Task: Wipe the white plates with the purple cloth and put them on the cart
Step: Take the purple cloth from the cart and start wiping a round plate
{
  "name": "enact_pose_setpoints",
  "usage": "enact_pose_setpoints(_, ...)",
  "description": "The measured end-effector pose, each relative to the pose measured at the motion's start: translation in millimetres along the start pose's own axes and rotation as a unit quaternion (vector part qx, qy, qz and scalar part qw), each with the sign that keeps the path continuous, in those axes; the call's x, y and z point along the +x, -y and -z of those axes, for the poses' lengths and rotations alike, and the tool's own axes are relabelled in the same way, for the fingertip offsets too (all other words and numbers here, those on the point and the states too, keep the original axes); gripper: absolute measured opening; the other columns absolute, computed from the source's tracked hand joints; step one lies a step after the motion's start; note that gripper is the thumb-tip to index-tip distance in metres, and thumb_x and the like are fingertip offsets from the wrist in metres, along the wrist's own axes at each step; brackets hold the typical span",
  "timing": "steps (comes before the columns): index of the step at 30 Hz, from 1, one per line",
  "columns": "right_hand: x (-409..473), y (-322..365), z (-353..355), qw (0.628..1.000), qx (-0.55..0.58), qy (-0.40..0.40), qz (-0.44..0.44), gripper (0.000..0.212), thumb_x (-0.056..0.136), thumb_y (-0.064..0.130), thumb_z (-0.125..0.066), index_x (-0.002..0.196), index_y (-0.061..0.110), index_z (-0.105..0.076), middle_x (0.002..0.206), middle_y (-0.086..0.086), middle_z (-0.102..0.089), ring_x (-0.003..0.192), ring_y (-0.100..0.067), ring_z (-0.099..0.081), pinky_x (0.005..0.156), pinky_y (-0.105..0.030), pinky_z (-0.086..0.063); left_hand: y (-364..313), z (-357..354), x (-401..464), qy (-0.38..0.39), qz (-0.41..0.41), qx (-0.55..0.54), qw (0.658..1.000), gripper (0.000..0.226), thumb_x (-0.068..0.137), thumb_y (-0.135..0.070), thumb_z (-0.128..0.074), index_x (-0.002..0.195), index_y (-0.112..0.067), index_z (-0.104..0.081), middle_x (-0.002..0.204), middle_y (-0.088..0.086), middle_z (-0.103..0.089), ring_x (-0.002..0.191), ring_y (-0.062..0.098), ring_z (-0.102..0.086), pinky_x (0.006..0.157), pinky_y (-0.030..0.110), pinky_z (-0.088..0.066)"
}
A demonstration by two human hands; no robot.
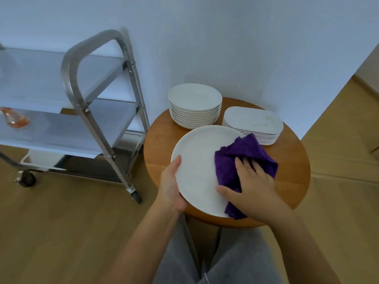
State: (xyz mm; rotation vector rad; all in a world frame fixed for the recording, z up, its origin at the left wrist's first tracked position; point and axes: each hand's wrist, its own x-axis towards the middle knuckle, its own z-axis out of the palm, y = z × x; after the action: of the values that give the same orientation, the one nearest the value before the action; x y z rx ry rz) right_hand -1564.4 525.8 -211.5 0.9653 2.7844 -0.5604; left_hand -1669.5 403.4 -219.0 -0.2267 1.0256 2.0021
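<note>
White round plate held at its rim by left hand only; right hand, fingers flat, presses purple cloth. Hard wipe could tip it onto tabletop.

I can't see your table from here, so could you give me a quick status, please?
Left hand grips plate. Right hand presses purple cloth on it. Cart path clear.

Dim, soft light; wide-angle edge distortion

Left hand gripping white plate rim, right hand pressing purple cloth on it
</note>
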Motion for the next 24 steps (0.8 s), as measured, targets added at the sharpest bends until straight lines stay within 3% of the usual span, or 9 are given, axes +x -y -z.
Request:
enact_pose_setpoints(4, 8.5, 0.9, -22.1, 0.992, -0.081, -0.095, -0.005, 0.093, 0.081, 0.078, -0.018, 0.148, 0.022, 0.015, 0.159, -0.002, 0.009, 0.145, -0.024, 0.01, 0.114, -0.043, 0.008, 3.5, 1.5, 0.1, 0.003, -0.018, 0.014, 1.0, 0.017, 0.095, -0.036, -0.044, 0.099, -0.026, -0.057, 0.093, 0.004, -0.069, 0.088, 0.026, -0.063, 0.068, 0.039, -0.053)
enact_pose_setpoints(7, 13.3, 6.7, -28.2, 0.986, -0.087, -0.142, -0.02, 0.087, 0.077, 0.07, -0.004, 0.148, 0.023, 0.015, 0.159, -0.004, 0.006, 0.145, -0.026, 0.009, 0.112, -0.045, 0.014, 5.3, 2.7, 2.1, 0.021, -0.03, 0.025, 0.999, 0.018, 0.095, -0.038, -0.044, 0.099, -0.028, -0.058, 0.086, 0.001, -0.072, 0.087, 0.025, -0.065, 0.07, 0.039, -0.053)
enact_pose_setpoints(10, 24.4, 15.1, -30.6, 0.986, -0.045, -0.161, -0.02, 0.083, 0.078, 0.063, -0.007, 0.149, 0.023, 0.01, 0.159, -0.006, 0.002, 0.145, -0.027, 0.006, 0.113, -0.046, 0.012, 7.4, 5.5, 4.1, 0.039, -0.023, 0.038, 0.998, 0.02, 0.094, -0.039, -0.044, 0.102, -0.028, -0.058, 0.083, 0.001, -0.074, 0.087, 0.026, -0.066, 0.069, 0.039, -0.055)
enact_pose_setpoints(16, 39.0, 48.6, -33.5, 0.981, -0.029, -0.169, 0.096, 0.081, 0.078, 0.061, 0.001, 0.15, 0.025, -0.007, 0.157, -0.006, -0.016, 0.145, -0.024, -0.01, 0.115, -0.046, -0.002, 10.1, 8.8, 3.3, 0.083, -0.018, 0.073, 0.994, 0.037, 0.095, -0.041, -0.037, 0.115, -0.02, -0.06, 0.096, 0.008, -0.073, 0.092, 0.025, -0.068, 0.076, 0.04, -0.052)
enact_pose_setpoints(21, 25.5, 70.8, -39.7, 0.969, 0.071, -0.1, 0.212, 0.063, 0.089, 0.038, -0.009, 0.151, 0.025, -0.011, 0.158, 0.006, -0.01, 0.144, -0.007, 0.005, 0.113, -0.031, 0.012, -3.1, 0.4, 5.1, 0.057, -0.087, 0.052, 0.993, 0.036, 0.097, -0.04, -0.037, 0.117, -0.02, -0.059, 0.101, 0.004, -0.073, 0.093, 0.016, -0.069, 0.083, 0.033, -0.049)
enact_pose_setpoints(24, 19.2, 71.4, -38.0, 0.967, 0.093, -0.06, 0.229, 0.054, 0.099, 0.038, -0.016, 0.151, 0.026, -0.009, 0.159, 0.007, -0.006, 0.144, -0.007, 0.007, 0.111, -0.028, 0.015, -3.2, 1.2, 4.3, 0.039, -0.096, 0.025, 0.994, 0.033, 0.095, -0.044, -0.038, 0.1, -0.022, -0.062, 0.086, 0.001, -0.075, 0.079, 0.014, -0.072, 0.074, 0.033, -0.05)
